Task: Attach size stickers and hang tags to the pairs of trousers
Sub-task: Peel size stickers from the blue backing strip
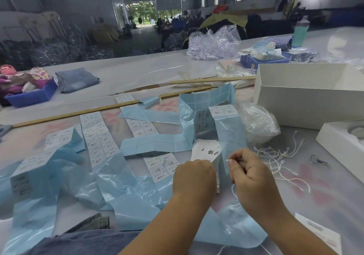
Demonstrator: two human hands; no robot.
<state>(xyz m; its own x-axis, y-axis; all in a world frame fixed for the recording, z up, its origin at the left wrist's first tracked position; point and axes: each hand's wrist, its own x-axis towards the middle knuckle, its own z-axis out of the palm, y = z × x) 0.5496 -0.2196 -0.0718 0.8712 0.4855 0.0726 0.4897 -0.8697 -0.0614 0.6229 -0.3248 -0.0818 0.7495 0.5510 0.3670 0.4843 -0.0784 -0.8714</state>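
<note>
Two hands, the left hand (194, 174) and the right hand (251, 173), are working side by side over one stack of white hang tags (204, 152); two long wooden rulers (78, 112) are lying across the bench (137, 73), two blue plastic bins (32, 96) are sitting at its far edges, and two open white boxes (307, 97) are standing to the right; one folded pair of blue trousers (75, 79) is waiting at the back, the sticker sheets (99, 136) and loose white strings (275, 156) being too tangled to count
</note>
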